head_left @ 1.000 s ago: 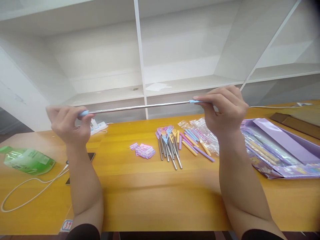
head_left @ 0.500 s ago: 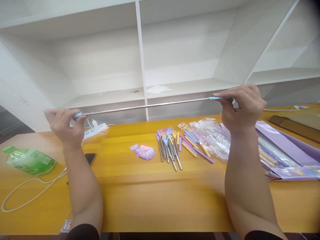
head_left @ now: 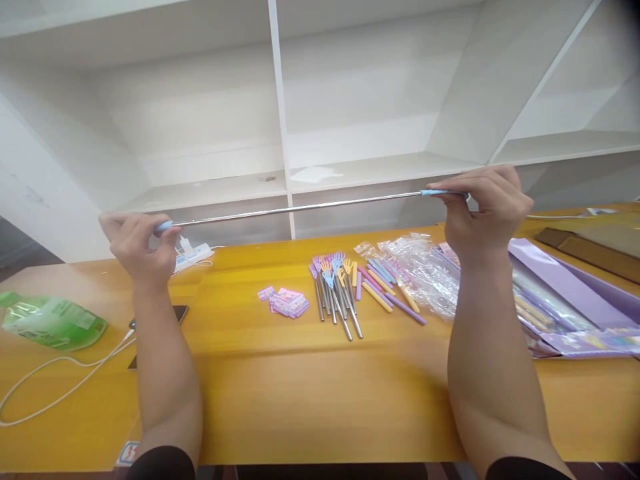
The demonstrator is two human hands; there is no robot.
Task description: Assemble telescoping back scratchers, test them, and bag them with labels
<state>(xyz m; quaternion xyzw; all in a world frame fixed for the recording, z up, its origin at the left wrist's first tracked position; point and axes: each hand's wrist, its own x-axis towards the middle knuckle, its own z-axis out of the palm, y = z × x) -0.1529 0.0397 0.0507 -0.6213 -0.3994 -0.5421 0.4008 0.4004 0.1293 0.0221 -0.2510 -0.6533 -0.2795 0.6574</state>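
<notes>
A long extended telescopic back scratcher (head_left: 300,208), with a thin metal rod and light blue ends, stretches between my two hands above the table. My left hand (head_left: 143,247) pinches its blue left end between thumb and fingers. At the other end, my right hand (head_left: 487,207) is closed on the light blue part, whose tip is mostly hidden by the fingers. Below the rod lies a pile of short back scratchers (head_left: 334,287) with purple, yellow and blue claw heads. Beside them are coloured tubes (head_left: 385,287) and small pink-purple cards (head_left: 287,302).
Clear plastic bags (head_left: 423,270) lie right of the tubes, near a purple box (head_left: 550,280). On the left are a green bottle (head_left: 55,322), a white cable (head_left: 65,393), a phone (head_left: 180,313) partly behind my forearm, and a power strip (head_left: 195,257). White shelves (head_left: 200,127) rise behind.
My left hand has shifted slightly right and up, and the visible rod looks a little shorter. My right hand has hardly moved. Both still hold the back scratcher.
</notes>
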